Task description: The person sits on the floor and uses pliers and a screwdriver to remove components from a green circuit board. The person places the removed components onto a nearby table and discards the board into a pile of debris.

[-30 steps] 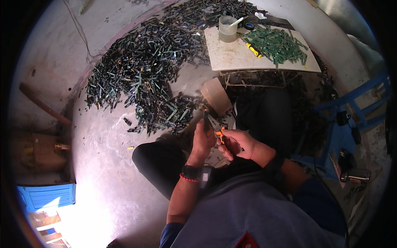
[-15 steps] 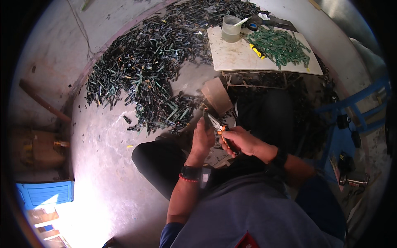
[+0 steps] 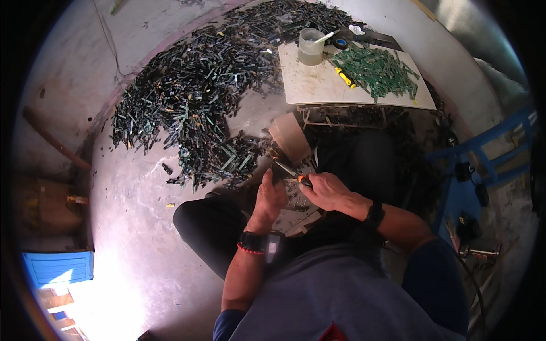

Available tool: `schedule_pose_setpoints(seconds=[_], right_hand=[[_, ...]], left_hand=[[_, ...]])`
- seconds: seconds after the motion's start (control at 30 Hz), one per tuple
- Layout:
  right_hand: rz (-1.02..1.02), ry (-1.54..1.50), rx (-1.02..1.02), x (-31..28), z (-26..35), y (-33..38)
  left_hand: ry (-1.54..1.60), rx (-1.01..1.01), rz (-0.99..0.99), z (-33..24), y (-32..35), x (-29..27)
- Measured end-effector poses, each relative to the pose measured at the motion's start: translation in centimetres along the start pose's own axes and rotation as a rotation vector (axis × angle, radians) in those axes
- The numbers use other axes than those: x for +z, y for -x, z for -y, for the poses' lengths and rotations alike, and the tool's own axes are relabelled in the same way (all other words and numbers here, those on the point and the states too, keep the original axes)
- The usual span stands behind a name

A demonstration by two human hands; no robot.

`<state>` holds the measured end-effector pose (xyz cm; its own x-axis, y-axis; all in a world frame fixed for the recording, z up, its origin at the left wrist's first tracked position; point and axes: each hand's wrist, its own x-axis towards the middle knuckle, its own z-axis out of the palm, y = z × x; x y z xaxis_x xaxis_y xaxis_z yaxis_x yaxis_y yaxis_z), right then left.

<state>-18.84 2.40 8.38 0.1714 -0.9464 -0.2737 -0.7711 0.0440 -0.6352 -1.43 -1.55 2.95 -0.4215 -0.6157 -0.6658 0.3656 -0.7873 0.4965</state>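
My left hand is closed, pinching a small dark strip whose far end is partly lost in shadow. My right hand grips pliers by their orange-and-black handles. The metal jaws point up and left, reaching the strip just beyond my left fingertips; whether they bite on it I cannot make out. A tan curved cardboard piece stands right beyond the jaws. To the left, a large heap of dark narrow strips covers the floor and comes near my left hand.
At the far right a low white board bears green strips, a cloudy cup, a yellow-handled tool and a tape roll. A blue chair stands right; a blue panel lies left.
The pliers have turned in my right hand, which now covers more of the handles, and their jaws have shifted slightly left. The whole view has slid a little left.
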Motion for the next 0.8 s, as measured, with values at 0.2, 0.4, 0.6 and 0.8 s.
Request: schedule_pose_setpoints(seconds=[0.2,0.4,0.6,0.8], right_hand=[[0.457,-1.249,0.278,-0.8,0.5,0.9],[0.487,-1.193,0.235,-0.1,1.4,1.4],[0.595,-1.264,0.223,0.4,0.7,0.8],[0.704,-1.41,0.259,-0.1,2.1,0.8]], left_hand=[[0.149,0.002,0.035,-0.2,0.6,-0.6],[0.179,-0.028,0.08,-0.2,0.3,-1.1],[0.106,0.04,0.177,-0.2,0.1,-1.0],[0.221,-0.067,0.113,-0.5,0.2,-1.3]])
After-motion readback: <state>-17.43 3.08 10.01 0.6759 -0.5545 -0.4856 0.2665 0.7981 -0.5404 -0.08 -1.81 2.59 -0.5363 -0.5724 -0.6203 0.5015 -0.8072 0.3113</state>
